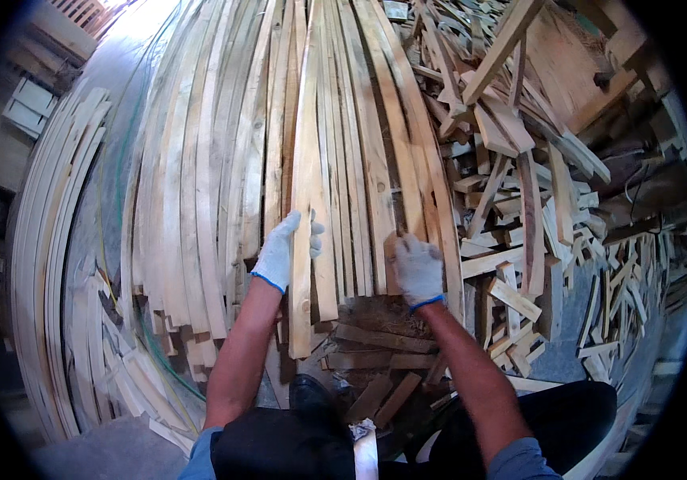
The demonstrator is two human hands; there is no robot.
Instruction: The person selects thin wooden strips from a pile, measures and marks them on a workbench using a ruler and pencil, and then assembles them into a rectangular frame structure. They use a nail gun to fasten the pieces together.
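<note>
My left hand (278, 250), in a white knit glove with a blue cuff, is wrapped round a long pale wooden board (301, 280). The board lies lengthwise away from me, its near end sticking out past the boards beside it. My right hand (419, 272), in a matching glove, is closed over the near ends of the boards on the right. A brown, flat-looking piece (390, 264) shows beside its fingers; whether it is a separate block or a board end is unclear. Many long boards (191, 184) lie side by side under and beyond both hands.
To the right is a jumbled heap of wood offcuts (511, 300), with a wooden frame (503, 52) above it. A stack of long strips (59, 240) lies at the left, and a green hose (169, 366) runs past it. Short dark boards (383, 338) lie near my feet.
</note>
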